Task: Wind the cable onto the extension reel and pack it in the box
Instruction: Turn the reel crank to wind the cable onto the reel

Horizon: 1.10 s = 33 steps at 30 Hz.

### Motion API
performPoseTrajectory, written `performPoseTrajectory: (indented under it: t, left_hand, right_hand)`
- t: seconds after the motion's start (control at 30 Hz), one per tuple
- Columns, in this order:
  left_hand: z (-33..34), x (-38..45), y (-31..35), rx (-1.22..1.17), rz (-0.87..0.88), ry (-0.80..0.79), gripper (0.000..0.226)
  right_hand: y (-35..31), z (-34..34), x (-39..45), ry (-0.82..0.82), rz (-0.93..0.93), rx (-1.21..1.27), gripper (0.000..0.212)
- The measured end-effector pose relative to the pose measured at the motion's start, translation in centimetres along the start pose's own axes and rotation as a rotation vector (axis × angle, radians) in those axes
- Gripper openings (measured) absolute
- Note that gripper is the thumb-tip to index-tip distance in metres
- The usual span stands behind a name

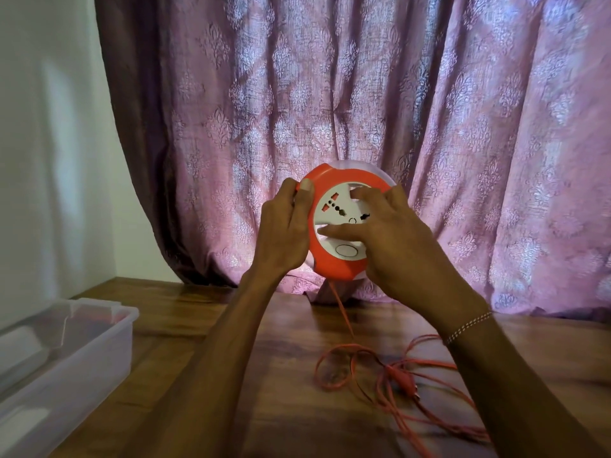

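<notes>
I hold a round orange extension reel (330, 262) upright in the air above the table, its white socket face toward me. My left hand (284, 233) grips the reel's left rim, thumb on top. My right hand (390, 239) lies over the white centre disc, with fingers pressed into its recesses. An orange cable (344, 315) drops from the reel's bottom edge to the table, where it lies in loose tangled loops (396, 375) with the plug among them.
A clear plastic box (82, 352) stands open at the left of the wooden table (205, 312), with something red and white inside. A purple patterned curtain (363, 94) hangs right behind the reel. A white wall lies to the left.
</notes>
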<state>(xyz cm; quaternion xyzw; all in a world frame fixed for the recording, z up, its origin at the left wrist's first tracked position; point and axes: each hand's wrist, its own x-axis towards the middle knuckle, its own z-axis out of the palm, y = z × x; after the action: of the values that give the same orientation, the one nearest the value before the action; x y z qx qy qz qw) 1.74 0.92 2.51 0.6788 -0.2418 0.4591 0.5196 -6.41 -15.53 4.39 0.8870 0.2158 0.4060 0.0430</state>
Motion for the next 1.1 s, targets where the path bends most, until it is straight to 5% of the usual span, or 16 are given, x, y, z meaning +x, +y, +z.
performPoseTrajectory:
  t: [0.17, 0.47, 0.63, 0.77, 0.93, 1.1]
  left_hand:
    - [0.2, -0.1, 0.0, 0.008, 0.02, -0.014, 0.052]
    - [0.3, -0.2, 0.3, -0.022, 0.015, -0.002, 0.054]
    - [0.3, -0.2, 0.3, -0.022, 0.017, -0.009, 0.056]
    - [0.1, -0.2, 0.1, -0.011, 0.009, 0.001, 0.056]
    - [0.0, -0.1, 0.1, 0.001, 0.005, 0.004, 0.052]
    - [0.2, -0.1, 0.1, -0.008, 0.005, -0.018, 0.051]
  right_hand:
    - [-0.1, 0.4, -0.2, 0.175, 0.018, -0.025, 0.052]
    - [-1.0, 1.0, 0.0, 0.411, 0.379, -0.023, 0.067]
    - [-0.5, 0.8, 0.0, 0.412, 0.278, 0.006, 0.058]
    - [0.4, 0.2, 0.1, 0.363, 0.045, 0.161, 0.021]
    - [0.3, -0.3, 0.0, -0.02, -0.009, 0.027, 0.064]
    - [-0.2, -0.2, -0.1, 0.113, 0.016, -0.033, 0.058]
